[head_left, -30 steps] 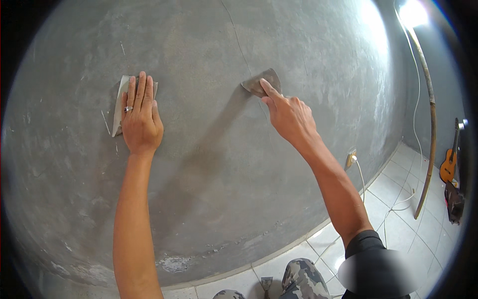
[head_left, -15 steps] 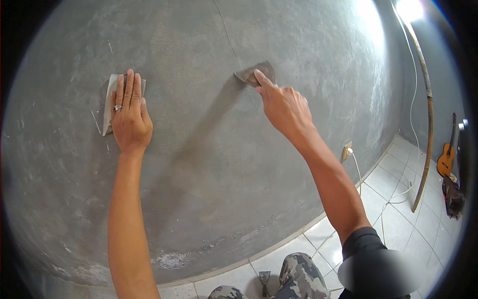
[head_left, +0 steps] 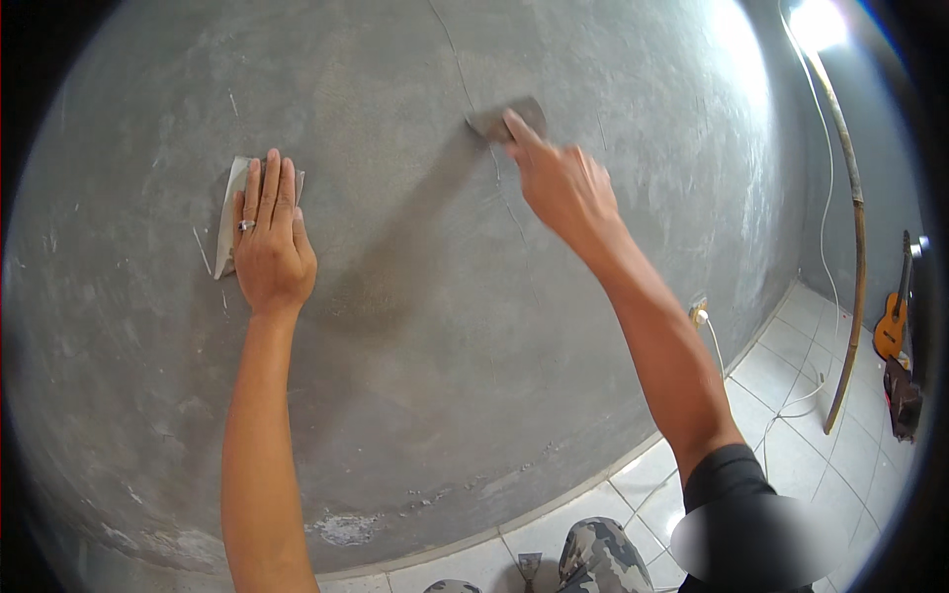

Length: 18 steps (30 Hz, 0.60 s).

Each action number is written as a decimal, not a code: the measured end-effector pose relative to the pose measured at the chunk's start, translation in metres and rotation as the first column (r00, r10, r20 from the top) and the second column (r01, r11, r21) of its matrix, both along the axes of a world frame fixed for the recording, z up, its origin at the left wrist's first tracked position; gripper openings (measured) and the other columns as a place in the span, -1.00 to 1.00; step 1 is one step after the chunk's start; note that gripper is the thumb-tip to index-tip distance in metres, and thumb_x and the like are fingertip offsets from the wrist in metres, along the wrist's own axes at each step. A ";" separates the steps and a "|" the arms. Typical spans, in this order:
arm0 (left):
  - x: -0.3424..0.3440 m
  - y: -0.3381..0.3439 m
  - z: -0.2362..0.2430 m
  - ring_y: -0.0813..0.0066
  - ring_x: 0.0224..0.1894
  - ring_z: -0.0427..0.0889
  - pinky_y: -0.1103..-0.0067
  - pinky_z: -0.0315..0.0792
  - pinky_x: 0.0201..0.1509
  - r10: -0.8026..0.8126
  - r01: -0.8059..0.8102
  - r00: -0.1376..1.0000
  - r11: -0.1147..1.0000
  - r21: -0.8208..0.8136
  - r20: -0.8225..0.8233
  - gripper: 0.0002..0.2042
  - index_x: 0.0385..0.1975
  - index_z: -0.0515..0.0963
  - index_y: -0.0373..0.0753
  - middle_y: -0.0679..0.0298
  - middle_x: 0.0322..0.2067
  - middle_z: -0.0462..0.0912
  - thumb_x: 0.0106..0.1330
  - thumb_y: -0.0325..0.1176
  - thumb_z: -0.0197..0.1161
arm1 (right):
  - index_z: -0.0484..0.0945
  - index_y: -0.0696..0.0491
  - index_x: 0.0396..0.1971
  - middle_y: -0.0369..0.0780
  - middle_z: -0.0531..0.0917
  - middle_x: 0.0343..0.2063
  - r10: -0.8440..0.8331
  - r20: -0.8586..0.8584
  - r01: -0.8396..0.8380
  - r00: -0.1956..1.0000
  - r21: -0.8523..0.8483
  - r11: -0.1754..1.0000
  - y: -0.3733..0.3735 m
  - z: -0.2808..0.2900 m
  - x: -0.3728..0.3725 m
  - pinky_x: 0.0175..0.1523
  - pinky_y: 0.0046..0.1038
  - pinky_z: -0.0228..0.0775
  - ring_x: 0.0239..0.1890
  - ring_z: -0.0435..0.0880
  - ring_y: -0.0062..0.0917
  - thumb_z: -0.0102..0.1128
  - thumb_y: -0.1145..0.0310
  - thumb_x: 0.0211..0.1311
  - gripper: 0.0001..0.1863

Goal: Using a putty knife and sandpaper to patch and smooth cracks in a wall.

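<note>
A grey plastered wall [head_left: 415,395] fills most of the head view, with a thin crack line [head_left: 457,61] running down its upper middle. In my right hand [head_left: 568,193] is a flat scraper [head_left: 517,117], its index finger stretched along the blade. One corner of that blade meets the wall at the crack. Farther left, my left hand [head_left: 274,252] lies flat with its fingers together, pressing a pale grey sheet [head_left: 232,203] to the wall. The sheet's kind is hard to tell, as the hand covers most of it.
Another scraper [head_left: 530,565] is down by my knees [head_left: 603,553] at the wall's foot. At right, a bamboo pole [head_left: 856,267] carries a bright lamp [head_left: 817,25]. A white cable [head_left: 825,178] trails onto the tiles near a wall socket [head_left: 699,312]. A small guitar [head_left: 892,321] leans farther back.
My right hand has moved the scraper a little way up along the crack. The left hand stays at the same spot on the wall while the whole view has shifted slightly.
</note>
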<state>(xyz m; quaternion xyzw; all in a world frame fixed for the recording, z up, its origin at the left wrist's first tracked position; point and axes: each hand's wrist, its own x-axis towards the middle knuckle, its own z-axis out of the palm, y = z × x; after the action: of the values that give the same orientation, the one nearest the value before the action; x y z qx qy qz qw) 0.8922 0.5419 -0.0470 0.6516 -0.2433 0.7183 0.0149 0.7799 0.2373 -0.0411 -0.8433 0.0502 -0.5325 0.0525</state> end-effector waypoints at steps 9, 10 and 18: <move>-0.007 0.006 0.001 0.33 0.51 0.10 0.30 0.02 0.55 -0.008 0.008 1.000 1.000 0.001 -0.017 -0.53 0.36 0.32 -0.21 0.32 0.42 0.26 0.44 -0.44 -0.10 | 0.43 -0.21 0.31 -0.04 0.75 -0.38 -0.002 0.166 0.027 0.986 -0.148 0.989 0.000 0.038 0.005 -0.31 -0.23 0.61 -0.39 0.77 -0.22 -0.07 0.17 0.50 -0.57; -0.007 0.007 0.000 0.33 0.51 0.10 0.30 0.02 0.55 -0.001 0.000 1.000 1.000 -0.007 -0.014 -0.53 0.36 0.32 -0.21 0.32 0.42 0.26 0.44 -0.44 -0.10 | 0.43 -0.21 0.31 -0.03 0.74 -0.34 -0.003 0.025 0.005 1.000 -0.074 0.997 0.003 0.020 -0.002 -0.28 -0.23 0.62 -0.35 0.78 -0.21 -0.08 0.17 0.51 -0.57; -0.003 -0.003 0.002 0.35 0.50 0.11 0.31 0.02 0.55 -0.012 0.012 1.000 1.000 0.016 0.021 -0.52 0.36 0.33 -0.17 0.34 0.42 0.27 0.43 -0.45 -0.10 | 0.43 -0.17 0.31 -0.04 0.75 -0.41 -0.034 0.265 0.074 0.964 -0.144 0.987 -0.011 0.066 0.024 -0.31 -0.26 0.59 -0.46 0.76 -0.25 -0.03 0.27 0.48 -0.57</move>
<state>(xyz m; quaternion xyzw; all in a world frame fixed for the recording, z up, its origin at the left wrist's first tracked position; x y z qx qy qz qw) 0.8887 0.5391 -0.0447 0.6428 -0.2530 0.7230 0.0115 0.8043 0.2259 0.0253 -0.7654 0.0250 -0.6427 -0.0207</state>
